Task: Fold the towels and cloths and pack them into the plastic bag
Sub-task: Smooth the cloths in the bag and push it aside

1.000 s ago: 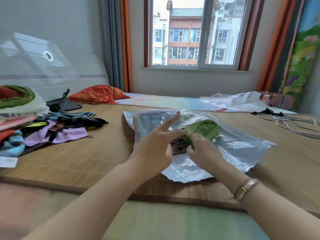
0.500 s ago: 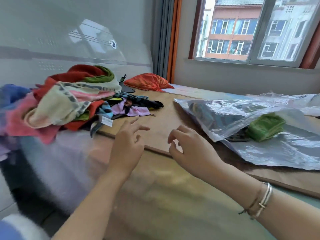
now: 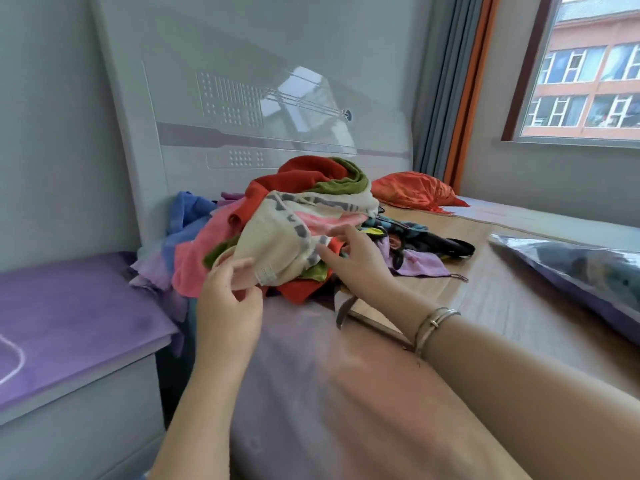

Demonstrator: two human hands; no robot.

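A heap of towels and cloths (image 3: 311, 188) in red, green, pink, blue and purple lies on the bed by the headboard. On its front lies a cream towel with a grey pattern (image 3: 273, 244). My left hand (image 3: 228, 299) pinches the lower corner of that towel, near its label. My right hand (image 3: 356, 261) reaches into the heap from the right, fingers spread and touching the towel's right edge. The clear plastic bag (image 3: 568, 268), with dark folded cloths inside, lies on the bamboo mat at the far right, partly cut off by the frame.
A grey headboard (image 3: 259, 109) stands behind the heap. A nightstand with a purple top (image 3: 69, 317) is at the left. An orange pillow (image 3: 412, 190) lies at the back. The bamboo mat (image 3: 485, 292) covers the bed between heap and bag. A window (image 3: 588, 81) is at the upper right.
My view swung left from the bag to the heap. Both hands left the bag and the green cloth inside it, and now reach the cream towel; the left one has taken its corner.
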